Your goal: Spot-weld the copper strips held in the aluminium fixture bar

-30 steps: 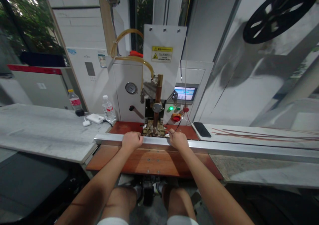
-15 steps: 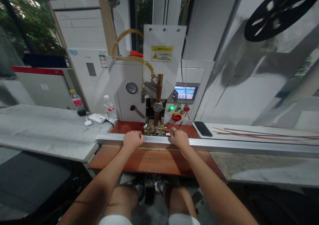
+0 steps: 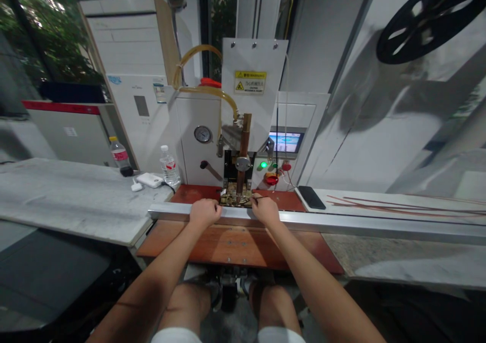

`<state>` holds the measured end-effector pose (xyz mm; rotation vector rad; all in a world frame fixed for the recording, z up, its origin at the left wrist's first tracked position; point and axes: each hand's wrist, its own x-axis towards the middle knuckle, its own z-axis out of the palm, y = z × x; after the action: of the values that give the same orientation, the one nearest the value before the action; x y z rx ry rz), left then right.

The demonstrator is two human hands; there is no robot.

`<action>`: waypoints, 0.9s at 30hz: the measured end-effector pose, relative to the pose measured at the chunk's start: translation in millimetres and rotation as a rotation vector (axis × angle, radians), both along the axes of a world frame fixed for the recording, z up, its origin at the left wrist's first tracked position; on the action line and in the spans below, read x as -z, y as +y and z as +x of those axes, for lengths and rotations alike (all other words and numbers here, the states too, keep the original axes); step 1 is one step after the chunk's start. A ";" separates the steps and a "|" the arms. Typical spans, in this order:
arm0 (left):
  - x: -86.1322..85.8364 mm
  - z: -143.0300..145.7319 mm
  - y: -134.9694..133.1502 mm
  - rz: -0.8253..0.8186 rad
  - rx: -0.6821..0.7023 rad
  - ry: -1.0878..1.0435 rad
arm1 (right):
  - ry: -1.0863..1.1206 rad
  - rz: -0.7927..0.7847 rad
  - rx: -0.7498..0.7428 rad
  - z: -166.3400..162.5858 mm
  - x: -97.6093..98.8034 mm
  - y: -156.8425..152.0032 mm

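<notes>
My left hand [image 3: 205, 213] is closed and lies over the silver metal bar [image 3: 235, 213], left of the brass-coloured fixture [image 3: 229, 196]; whatever its fingers hold is hidden. On the fixture's other side, my right hand [image 3: 265, 210] pinches a thin dark wire [image 3: 256, 197], its fingertips close to the fixture's right edge. Above the fixture, a copper-coloured rod [image 3: 244, 135] comes down from the white machine [image 3: 248, 57] and its lower end reaches the fixture. A reddish-brown board [image 3: 224, 244] extends in front of the bar.
A gauge [image 3: 202, 134], a lit screen [image 3: 287, 141] and a red knob [image 3: 271, 179] are on the machine. A phone [image 3: 312, 197] and several thin copper-coloured rods [image 3: 379, 205] lie at right. Bottles [image 3: 169, 165] and a white power bank [image 3: 149, 180] stand left. A black wheel [image 3: 421, 22] hangs upper right.
My right hand has moved left, closer to the fixture, bringing the thin dark wire with it. My left hand keeps its place on the bar. The whole view has shifted slightly.
</notes>
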<state>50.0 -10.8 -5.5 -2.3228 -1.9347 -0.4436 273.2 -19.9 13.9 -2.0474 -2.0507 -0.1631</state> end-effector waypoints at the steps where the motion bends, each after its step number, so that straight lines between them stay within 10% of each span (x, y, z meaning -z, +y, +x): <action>1: 0.3 -0.3 0.4 0.003 0.007 0.000 | -0.001 -0.005 -0.009 -0.7 0.7 0.3; 27: -4.5 -24.7 -0.8 0.109 -0.053 -0.038 | -0.024 0.005 -0.025 -4.7 6.1 -6.5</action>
<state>25.3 -11.6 -1.0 -2.2070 -1.9318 -0.5761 268.5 -26.4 7.9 -2.0253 -2.0865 -0.1888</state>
